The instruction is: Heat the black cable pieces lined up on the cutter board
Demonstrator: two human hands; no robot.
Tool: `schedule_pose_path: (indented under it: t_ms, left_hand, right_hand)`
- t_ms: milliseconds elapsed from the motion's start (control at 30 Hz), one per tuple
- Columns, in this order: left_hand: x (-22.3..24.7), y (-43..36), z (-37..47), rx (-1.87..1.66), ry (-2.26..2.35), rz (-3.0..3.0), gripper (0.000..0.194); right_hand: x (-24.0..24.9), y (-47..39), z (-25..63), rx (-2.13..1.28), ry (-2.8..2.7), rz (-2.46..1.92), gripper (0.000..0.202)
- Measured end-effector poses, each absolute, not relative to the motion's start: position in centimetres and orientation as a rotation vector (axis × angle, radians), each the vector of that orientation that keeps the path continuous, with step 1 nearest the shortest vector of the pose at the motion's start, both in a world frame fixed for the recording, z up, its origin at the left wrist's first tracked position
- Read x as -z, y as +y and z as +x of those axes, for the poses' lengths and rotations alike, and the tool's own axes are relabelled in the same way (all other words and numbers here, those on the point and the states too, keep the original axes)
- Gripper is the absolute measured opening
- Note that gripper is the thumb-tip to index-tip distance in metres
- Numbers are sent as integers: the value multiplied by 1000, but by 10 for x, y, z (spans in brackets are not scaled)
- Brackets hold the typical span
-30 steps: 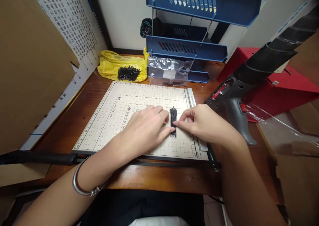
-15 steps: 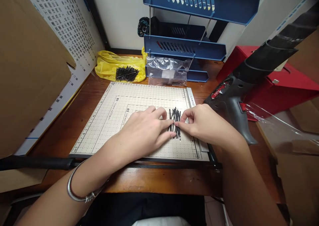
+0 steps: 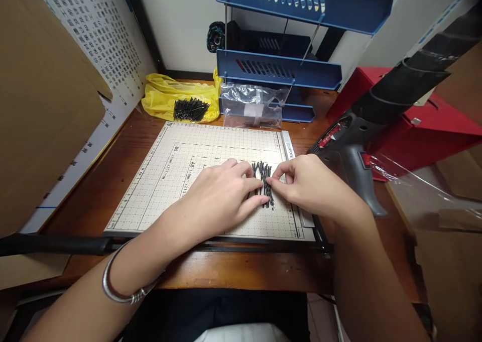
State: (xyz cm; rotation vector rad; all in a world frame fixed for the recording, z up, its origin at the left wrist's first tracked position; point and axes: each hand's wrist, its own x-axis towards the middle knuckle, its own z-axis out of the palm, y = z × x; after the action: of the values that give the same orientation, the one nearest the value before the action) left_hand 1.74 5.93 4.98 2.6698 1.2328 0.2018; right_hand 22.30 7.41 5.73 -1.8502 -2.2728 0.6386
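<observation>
Several short black wires (image 3: pixel 265 174) with shiny bare tips lie side by side, some crossed, on the cream gridded board of a paper trimmer (image 3: pixel 218 137). My left hand (image 3: pixel 222 194) rests on the board at their left, its bent index finger and thumb set a little apart and holding against the wires. From the other side, my right hand (image 3: pixel 305 184) has thumb and index finger pinched at the wires' right edge. Its other fingers are curled. Fingers partly cover the middle of the bundle.
A heap of similar black wires (image 3: pixel 191 110) lies on a yellow plastic bag (image 3: pixel 156 101) at the back. Beside it are a clear plastic bag (image 3: pixel 253 106) and a blue tiered rack (image 3: pixel 316 73). A heat gun (image 3: pixel 350 156) and red box (image 3: pixel 433 126) stand right. The trimmer's black handle (image 3: pixel 56 244) extends left.
The wires have shifted slightly and now lie more spread out at the top. My right fingertips have moved a little to the right and upward along the bundle's edge. My left hand stays nearly still.
</observation>
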Motion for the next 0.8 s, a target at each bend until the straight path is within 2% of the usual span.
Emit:
schedule_pose_path:
  t_ms: [133, 300, 467, 800]
  left_hand:
    - [-49, 60, 17, -218, 1250, 2656, 34]
    - [-50, 60, 17, -185, 1261, 2675, 35]
    - [-51, 59, 18, -98, 1230, 2736, 37]
    - [-51, 60, 17, -95, 1218, 2717, 32]
  right_hand:
    - [-57, 74, 223, -579, -2262, -1892, 31]
    - [-57, 74, 223, -592, -2270, -1902, 22]
    - [-56, 74, 222, -563, -2267, -1885, 30]
    - [-56, 73, 223, -533, -2269, -1909, 20]
